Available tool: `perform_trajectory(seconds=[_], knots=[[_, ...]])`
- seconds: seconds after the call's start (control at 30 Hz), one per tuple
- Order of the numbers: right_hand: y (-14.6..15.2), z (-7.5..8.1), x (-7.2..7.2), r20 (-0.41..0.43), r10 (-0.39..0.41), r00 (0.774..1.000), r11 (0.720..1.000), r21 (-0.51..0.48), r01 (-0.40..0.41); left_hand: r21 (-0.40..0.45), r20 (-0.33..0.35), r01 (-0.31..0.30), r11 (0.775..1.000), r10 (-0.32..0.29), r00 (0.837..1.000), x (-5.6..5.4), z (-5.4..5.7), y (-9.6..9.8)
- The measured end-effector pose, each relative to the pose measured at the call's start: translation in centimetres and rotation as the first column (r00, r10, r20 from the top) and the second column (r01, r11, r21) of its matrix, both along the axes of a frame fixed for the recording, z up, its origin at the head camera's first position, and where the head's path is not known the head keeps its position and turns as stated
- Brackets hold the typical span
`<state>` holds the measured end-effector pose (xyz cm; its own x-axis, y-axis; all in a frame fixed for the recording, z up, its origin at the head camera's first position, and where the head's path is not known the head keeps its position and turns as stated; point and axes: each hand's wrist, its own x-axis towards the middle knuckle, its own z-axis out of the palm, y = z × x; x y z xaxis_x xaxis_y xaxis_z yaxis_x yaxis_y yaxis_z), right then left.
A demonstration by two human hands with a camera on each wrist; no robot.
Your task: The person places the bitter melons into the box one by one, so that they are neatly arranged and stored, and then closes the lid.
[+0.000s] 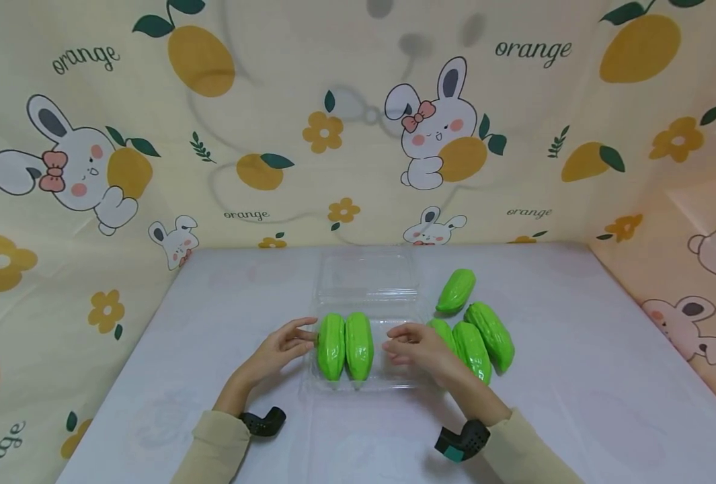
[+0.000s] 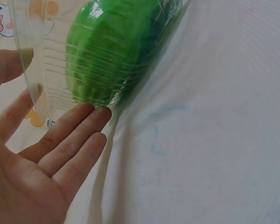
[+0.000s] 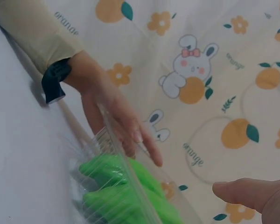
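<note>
Two glossy green ridged vegetables (image 1: 360, 346), shaped like bitter melons, lie side by side in the left part of a clear plastic box (image 1: 388, 384). My left hand (image 1: 279, 351) is at the box's left side. Its straight fingers (image 2: 79, 147) touch the clear wall in the left wrist view, with the thumb near the rim. My right hand (image 1: 421, 349) hovers over the box's right part, fingers loosely bent, apparently holding nothing. In the right wrist view only part of its thumb or a finger (image 3: 247, 192) shows.
Behind the base lies the box's open clear lid (image 1: 366, 272). Several more green ridged vegetables (image 1: 491, 336) lie on the white table (image 1: 575, 403) right of the box, one partly hidden by my right hand. A printed cloth (image 1: 345, 168) hangs along the back and sides.
</note>
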<state>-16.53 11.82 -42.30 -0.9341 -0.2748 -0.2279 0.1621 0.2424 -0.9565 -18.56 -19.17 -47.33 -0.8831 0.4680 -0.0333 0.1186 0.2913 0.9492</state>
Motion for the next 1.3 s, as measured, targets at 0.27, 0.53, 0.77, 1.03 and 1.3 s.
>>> perform_trajectory(seconds=[0.27,0.53,0.77,1.03,1.3], knots=[[1.1,0.9,0.7,-0.015,0.007,1.0,0.999,-0.032,-0.007,0.012,0.012,-0.001,1.0,0.001,1.0,0.1,0.0,-0.1],[3.3,1.8,1.2,-0.008,-0.023,1.0,0.999,-0.042,0.022,0.02,0.005,0.005,1.0,-0.005,1.0,0.2,0.0,-0.1],[5.2,2.7,1.2,-0.043,-0.052,0.998,0.998,-0.025,0.051,0.021,0.011,0.01,1.0,-0.011,1.0,0.1,0.1,-0.1],[7.1,2.7,1.2,-0.07,-0.082,0.994,0.996,0.027,0.084,0.025,0.017,0.012,1.0,-0.013,1.0,0.2,0.3,-0.1],[9.8,2.8,1.0,-0.098,-0.142,0.985,0.989,0.037,0.146,0.022,0.019,0.014,1.0,-0.014,1.0,0.2,0.4,0.0]])
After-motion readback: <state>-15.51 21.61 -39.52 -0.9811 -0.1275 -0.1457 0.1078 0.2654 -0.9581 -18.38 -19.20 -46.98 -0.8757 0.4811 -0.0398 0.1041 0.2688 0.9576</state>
